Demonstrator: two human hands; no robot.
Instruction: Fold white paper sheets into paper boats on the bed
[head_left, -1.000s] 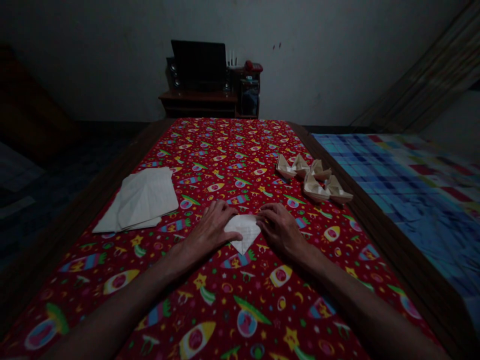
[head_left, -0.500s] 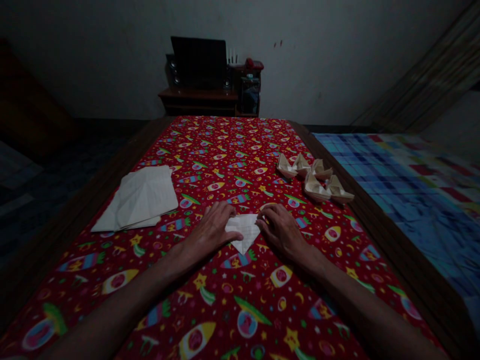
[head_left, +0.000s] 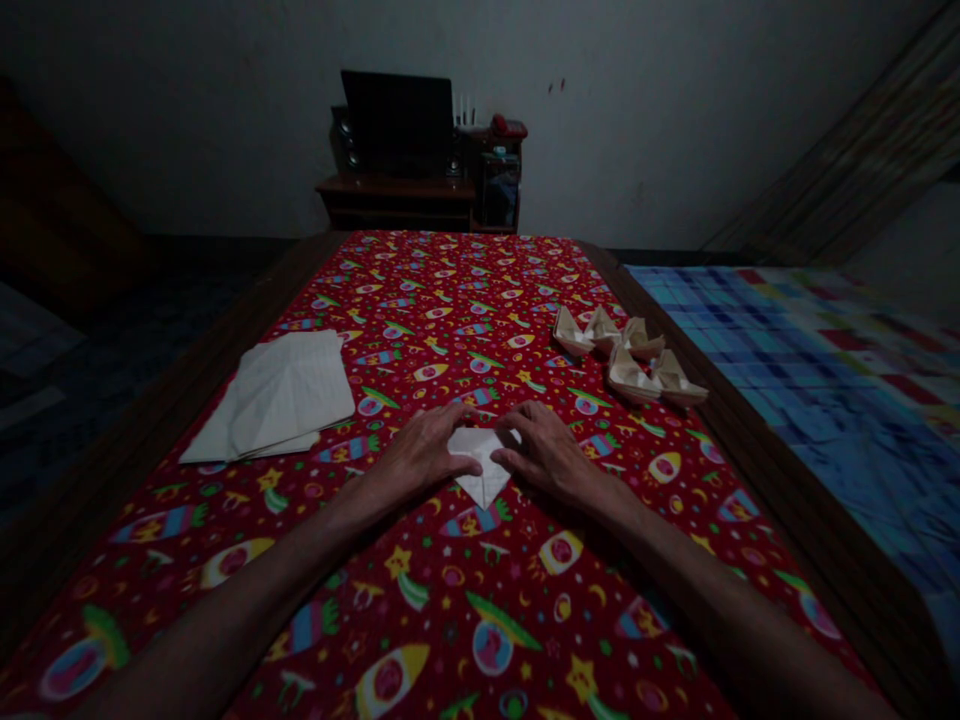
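Observation:
A small folded sheet of paper (head_left: 481, 487), white and pointed toward me, lies on the red patterned cloth. My left hand (head_left: 429, 445) grips its left side, the thumb pressing on top and the fingers curled over the far edge. From the other side, my right hand (head_left: 544, 450) holds the right corner, thumb and forefinger bent close together over the paper. The fingers partly cover both upper corners. Off to the right stand several folded paper boats (head_left: 636, 378) in a loose cluster. A stack of creased paper sheets (head_left: 292, 395) lies to the left.
The red cloth (head_left: 420, 620) with rockets and stars covers a dark wooden table. At the far wall a black monitor (head_left: 397, 120) stands on a wooden desk (head_left: 397, 190) with speakers beside it. A blue checked sheet (head_left: 750, 380) spreads along the right.
My right hand has moved left, its thumb and forefinger coming in over the paper's right corner. My left fingers have shifted slightly along the far edge. The boats and stack stay put.

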